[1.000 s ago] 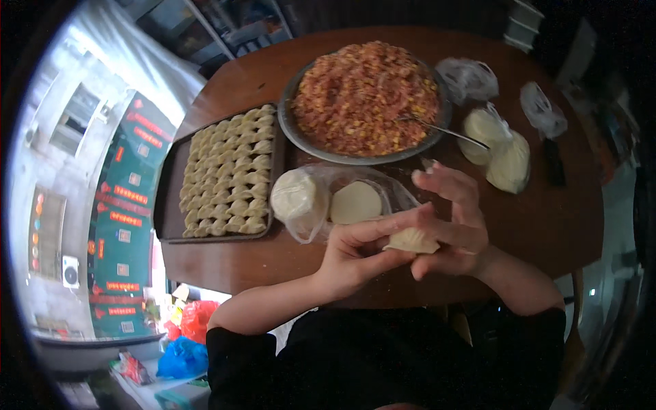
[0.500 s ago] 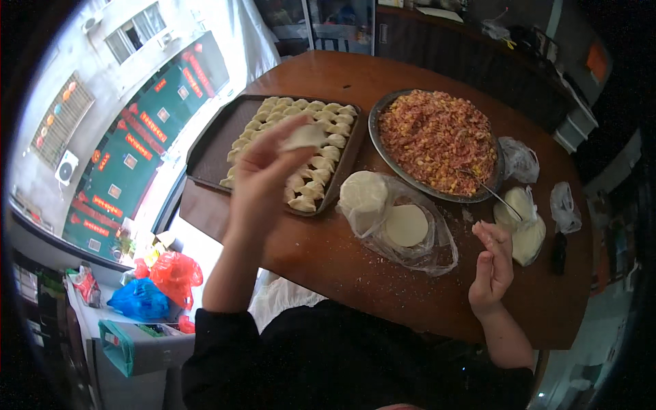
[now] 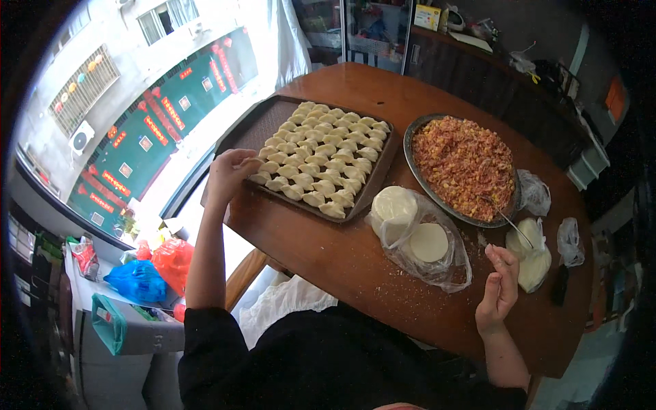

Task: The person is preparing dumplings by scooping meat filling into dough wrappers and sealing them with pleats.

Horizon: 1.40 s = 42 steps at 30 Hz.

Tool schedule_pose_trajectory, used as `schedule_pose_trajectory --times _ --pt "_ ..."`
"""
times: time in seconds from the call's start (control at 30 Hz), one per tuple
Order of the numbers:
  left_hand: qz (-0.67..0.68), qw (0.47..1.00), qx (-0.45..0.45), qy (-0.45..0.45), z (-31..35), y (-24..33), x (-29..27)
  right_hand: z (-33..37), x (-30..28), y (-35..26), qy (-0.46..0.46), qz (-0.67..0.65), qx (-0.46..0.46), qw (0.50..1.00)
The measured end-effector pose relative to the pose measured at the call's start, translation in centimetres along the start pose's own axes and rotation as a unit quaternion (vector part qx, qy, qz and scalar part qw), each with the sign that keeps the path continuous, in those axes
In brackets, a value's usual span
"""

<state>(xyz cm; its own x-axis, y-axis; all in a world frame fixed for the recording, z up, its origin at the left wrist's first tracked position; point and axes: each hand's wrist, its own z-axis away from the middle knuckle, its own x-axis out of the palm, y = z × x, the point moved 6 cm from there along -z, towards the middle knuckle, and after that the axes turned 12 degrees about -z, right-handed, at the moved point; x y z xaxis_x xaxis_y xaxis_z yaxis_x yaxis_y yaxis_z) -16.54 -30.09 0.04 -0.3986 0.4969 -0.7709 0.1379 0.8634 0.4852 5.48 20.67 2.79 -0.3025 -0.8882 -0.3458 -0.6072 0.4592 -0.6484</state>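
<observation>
My left hand [image 3: 231,176] is over the near left corner of the dark baking tray [image 3: 247,123], its fingers pinched around a dumpling [image 3: 252,166] that they mostly cover. Rows of pale folded dumplings [image 3: 321,147] fill the tray's middle and right. Above the table's front right part, my right hand [image 3: 497,294] is raised with fingers extended and thumb apart, holding nothing. Between the hands, a stack of round dumpling wrappers [image 3: 395,205] sits in a clear plastic bag [image 3: 444,272], with a single wrapper [image 3: 428,242] beside the stack.
A large metal bowl [image 3: 408,147] of meat filling [image 3: 465,164] stands at the back right, a spoon handle [image 3: 514,228] leaning over its rim. Right of it lie a bag of more wrappers [image 3: 533,263], crumpled plastic bags [image 3: 570,242] and a black-handled object [image 3: 560,287].
My left hand has moved left and down with the dumpling, from above the rows to the tray's near left corner. The view has shifted; my right hand keeps its pose.
</observation>
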Motion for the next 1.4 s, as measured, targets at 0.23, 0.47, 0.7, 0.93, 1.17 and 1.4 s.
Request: schedule_pose_trajectory --times 0.23,0.47,0.7,0.93,1.17,1.4 --pt "-0.015 0.999 0.038 -0.002 -0.4 0.3 0.4 0.1 -0.1 -0.3 -0.009 0.013 -0.023 1.0" --pt "0.002 0.999 0.038 0.007 -0.1 0.6 0.2 0.1 0.3 -0.3 -0.032 0.003 -0.008 0.999" --pt "0.011 0.999 0.035 0.013 -0.7 1.3 1.2 -0.3 0.3 -0.6 -0.004 -0.016 -0.02 1.0" --pt "0.025 0.998 0.061 -0.015 -0.9 0.5 1.9 -1.2 1.8 -0.2 -0.054 0.065 -0.034 0.996" --pt "0.019 0.997 0.074 -0.021 -1.1 0.2 1.1 -1.8 4.0 -0.7 -0.154 0.094 -0.092 0.979" --pt "0.089 0.966 0.236 0.052 4.0 17.8 -0.5 -4.6 4.6 -1.8 -0.187 0.162 -0.18 0.952"
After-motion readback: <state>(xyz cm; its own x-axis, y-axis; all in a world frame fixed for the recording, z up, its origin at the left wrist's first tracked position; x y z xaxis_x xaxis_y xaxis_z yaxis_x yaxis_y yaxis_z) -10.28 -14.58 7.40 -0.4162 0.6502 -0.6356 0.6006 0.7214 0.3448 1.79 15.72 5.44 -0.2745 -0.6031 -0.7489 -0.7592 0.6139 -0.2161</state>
